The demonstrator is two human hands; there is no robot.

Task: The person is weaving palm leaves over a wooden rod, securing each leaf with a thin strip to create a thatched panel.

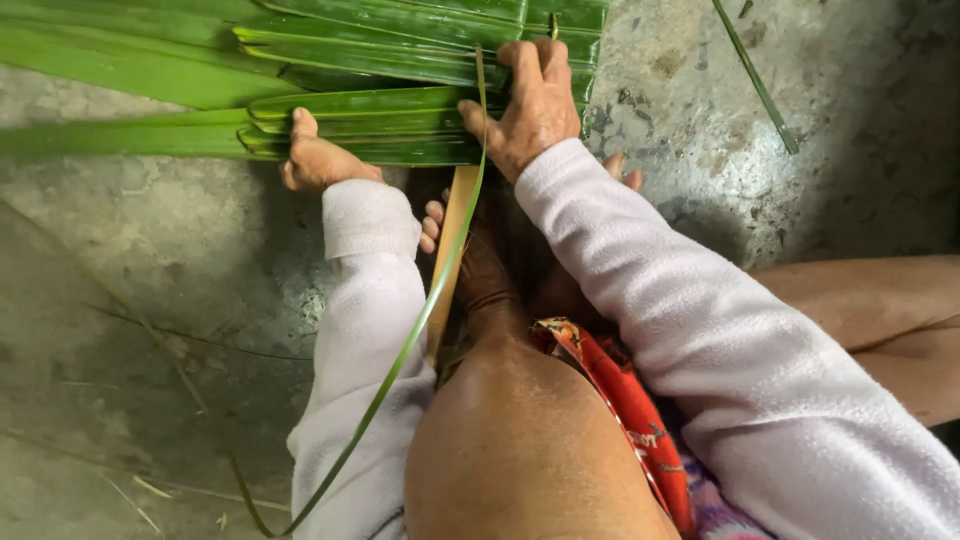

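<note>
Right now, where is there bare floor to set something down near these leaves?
Bare concrete floor lies left of the left hand, below the folded palm leaves. More lies right of the right hand, beside a thin leaf strip. Between the hands it is crowded.

Folded palm leaves (400,70) stacked flat on the concrete floor (150,250), far side of the view, running off left. Left hand (315,160) pressed on the stack's near edge; right hand (535,105) on top, further right and further in. Between the hands, a thin leaf strip (420,320) crossing the stack and trailing back toward bottom left. Bare knee (520,450) below, between both sleeves. Loose midrib (755,80) lying on the floor, top right, well apart.
</note>
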